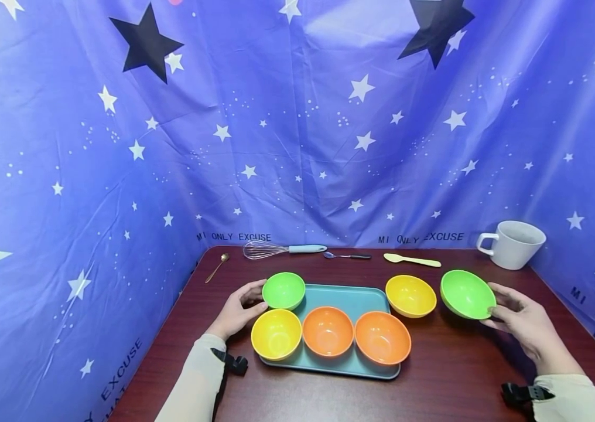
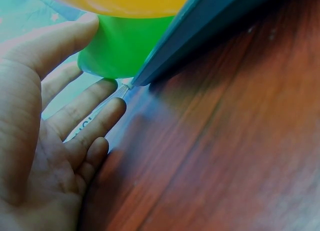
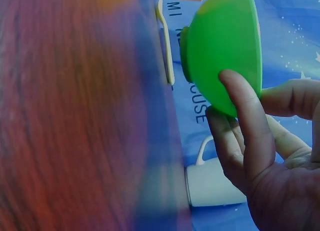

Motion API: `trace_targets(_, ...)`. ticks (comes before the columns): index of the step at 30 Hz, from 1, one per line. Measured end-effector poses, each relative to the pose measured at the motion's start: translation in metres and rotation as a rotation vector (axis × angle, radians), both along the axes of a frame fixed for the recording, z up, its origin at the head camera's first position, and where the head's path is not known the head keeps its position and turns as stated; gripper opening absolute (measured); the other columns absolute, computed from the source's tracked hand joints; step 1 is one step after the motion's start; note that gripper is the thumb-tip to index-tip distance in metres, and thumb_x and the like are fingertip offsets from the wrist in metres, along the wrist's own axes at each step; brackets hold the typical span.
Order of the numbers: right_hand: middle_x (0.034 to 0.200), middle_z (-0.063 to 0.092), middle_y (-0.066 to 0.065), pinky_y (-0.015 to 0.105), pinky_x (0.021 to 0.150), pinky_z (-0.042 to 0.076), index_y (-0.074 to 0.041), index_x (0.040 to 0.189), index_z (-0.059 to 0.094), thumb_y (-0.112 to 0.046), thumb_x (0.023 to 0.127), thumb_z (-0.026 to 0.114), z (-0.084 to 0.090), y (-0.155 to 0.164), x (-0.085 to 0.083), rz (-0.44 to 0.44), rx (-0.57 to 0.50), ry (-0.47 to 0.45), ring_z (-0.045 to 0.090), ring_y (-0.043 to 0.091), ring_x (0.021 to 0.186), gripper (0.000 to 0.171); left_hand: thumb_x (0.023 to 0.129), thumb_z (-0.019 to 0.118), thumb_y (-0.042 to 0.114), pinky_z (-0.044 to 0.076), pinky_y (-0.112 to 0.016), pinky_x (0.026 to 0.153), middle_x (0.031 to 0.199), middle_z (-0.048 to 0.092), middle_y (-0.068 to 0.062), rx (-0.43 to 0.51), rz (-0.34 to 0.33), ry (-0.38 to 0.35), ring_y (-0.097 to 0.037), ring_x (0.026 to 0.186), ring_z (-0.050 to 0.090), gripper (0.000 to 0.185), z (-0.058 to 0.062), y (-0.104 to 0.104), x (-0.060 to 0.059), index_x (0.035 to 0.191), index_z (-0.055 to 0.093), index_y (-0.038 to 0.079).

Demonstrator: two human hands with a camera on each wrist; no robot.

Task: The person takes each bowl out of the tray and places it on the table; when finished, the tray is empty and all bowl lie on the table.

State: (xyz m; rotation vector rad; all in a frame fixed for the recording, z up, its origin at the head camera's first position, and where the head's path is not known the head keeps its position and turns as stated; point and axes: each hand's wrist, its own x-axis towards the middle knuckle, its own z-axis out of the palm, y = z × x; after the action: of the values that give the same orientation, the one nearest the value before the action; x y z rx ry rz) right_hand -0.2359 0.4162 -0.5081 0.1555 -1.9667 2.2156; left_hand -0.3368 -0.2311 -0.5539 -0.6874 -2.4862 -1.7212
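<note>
My left hand [image 1: 239, 310] is at the left green bowl [image 1: 284, 291], thumb [image 2: 82, 31] against its side and the other fingers around its outer wall. This bowl sits at the back left of a teal tray [image 1: 339, 298]. In front of it, a yellow bowl [image 1: 276, 334] and two orange bowls, one in the middle [image 1: 328, 332] and one at the right [image 1: 382, 338], form a row on the tray. My right hand [image 1: 521, 319] grips another green bowl [image 3: 225, 51] by its right side, holding it tilted above the table. Just left of that bowl is a second yellow bowl [image 1: 410, 296].
Along the back of the dark wooden table [image 1: 450, 375] lie a small gold spoon [image 1: 216, 268], a whisk [image 1: 287, 249], a small dark-handled spoon [image 1: 346, 255] and a pale yellow spatula [image 1: 412, 260]. A white mug [image 1: 517, 245] stands at the back right. Blue star-patterned cloth [image 1: 297, 146] hangs behind.
</note>
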Motion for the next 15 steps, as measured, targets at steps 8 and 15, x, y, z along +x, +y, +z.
trace_targets(8, 0.103, 0.071, -0.006, 0.035, 0.068, 0.062, -0.028, 0.123, 0.072, 0.018, 0.096, 0.059, -0.0040, 0.0019, 0.0005, -0.005, 0.048, -0.048, 0.074, 0.011, 0.086, 0.055, 0.097, 0.078, 0.022, 0.046, -0.052, 0.103, 0.129, 0.070, -0.005, -0.004, 0.003, -0.002, -0.029, 0.118, 0.063, 0.059, 0.0013, 0.0003, 0.0002, 0.152, 0.055, 0.021)
trace_targets(15, 0.103, 0.072, -0.010, 0.036, 0.068, 0.062, -0.029, 0.121, 0.073, 0.019, 0.095, 0.059, -0.0096, 0.0048, 0.0001, 0.002, 0.053, -0.075, 0.074, 0.010, 0.086, 0.056, 0.096, 0.079, 0.022, 0.045, -0.055, 0.104, 0.129, 0.070, -0.005, -0.004, 0.005, -0.013, -0.030, 0.118, 0.063, 0.060, 0.0012, 0.0010, 0.0002, 0.152, 0.055, 0.020)
